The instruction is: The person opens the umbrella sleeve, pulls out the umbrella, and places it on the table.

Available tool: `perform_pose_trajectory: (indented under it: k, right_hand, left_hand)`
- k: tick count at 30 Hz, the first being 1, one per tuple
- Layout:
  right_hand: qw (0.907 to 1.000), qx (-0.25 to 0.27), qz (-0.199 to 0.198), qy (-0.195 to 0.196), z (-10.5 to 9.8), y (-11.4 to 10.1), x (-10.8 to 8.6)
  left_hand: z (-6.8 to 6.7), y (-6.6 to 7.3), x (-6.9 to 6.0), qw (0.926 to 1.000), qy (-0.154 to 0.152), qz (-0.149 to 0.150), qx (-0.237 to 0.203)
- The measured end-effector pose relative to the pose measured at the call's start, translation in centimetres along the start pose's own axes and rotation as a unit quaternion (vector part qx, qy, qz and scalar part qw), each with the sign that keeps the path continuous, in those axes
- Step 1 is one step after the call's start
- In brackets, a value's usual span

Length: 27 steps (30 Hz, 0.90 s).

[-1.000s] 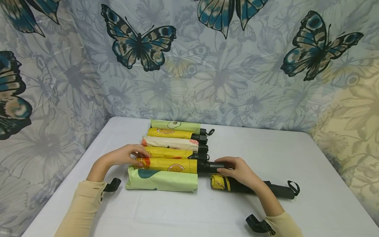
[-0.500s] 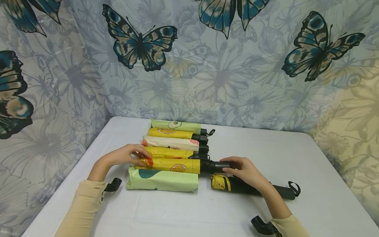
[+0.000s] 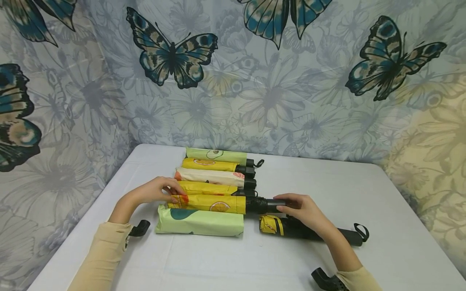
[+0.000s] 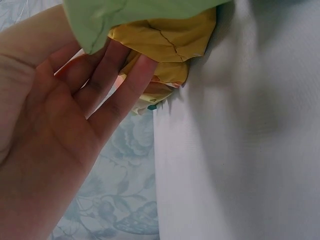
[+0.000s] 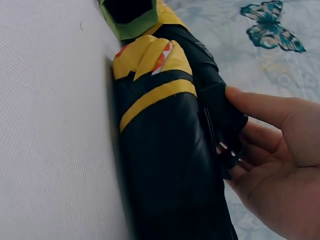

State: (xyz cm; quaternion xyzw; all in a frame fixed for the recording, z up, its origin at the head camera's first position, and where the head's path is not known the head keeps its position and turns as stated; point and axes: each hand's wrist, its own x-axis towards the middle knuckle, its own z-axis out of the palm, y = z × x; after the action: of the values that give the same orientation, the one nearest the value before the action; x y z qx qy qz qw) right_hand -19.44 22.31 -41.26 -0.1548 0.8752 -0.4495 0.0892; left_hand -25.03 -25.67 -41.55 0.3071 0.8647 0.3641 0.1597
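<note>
A folded umbrella with a yellow, orange-slice cover (image 3: 207, 204) lies in a row of folded umbrellas, its black handle end (image 3: 263, 205) pointing right. My left hand (image 3: 154, 190) pinches the left end of that cover; in the left wrist view its fingers (image 4: 117, 102) touch the bunched yellow cloth (image 4: 165, 40). My right hand (image 3: 303, 208) holds the tip of the black handle between thumb and fingers. Just below my right hand lies a black folded umbrella with a yellow end (image 3: 271, 224), partly hidden by the wrist; it fills the middle of the right wrist view.
Nearest in the row is a light green umbrella (image 3: 204, 222). Behind the held one lie another yellow umbrella (image 3: 205, 187), a cream one (image 3: 211, 176), a yellow one (image 3: 214, 164) and an avocado-print green one (image 3: 218, 154). All rest on a white table (image 3: 204, 262) against a butterfly-print curtain.
My right hand has moved right with the black handle, which reaches farther out. The yellow cover has shifted slightly right with it. My left hand has stayed at the cover's end.
</note>
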Motion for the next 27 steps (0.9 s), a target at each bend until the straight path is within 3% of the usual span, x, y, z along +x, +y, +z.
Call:
perform_pose_trajectory:
  k: [18, 27]
  right_hand:
    - [0.9947, 0.039, 0.089, 0.035, -0.8, -0.2, -1.3]
    - [0.9921, 0.057, 0.107, 0.033, -1.0, 0.0, -1.7]
  left_hand:
    - [0.1, -0.2, 0.1, 0.9999, 0.009, 0.006, 0.005]
    - [0.1, 0.0, 0.2, 1.0000, 0.009, -0.002, -0.003]
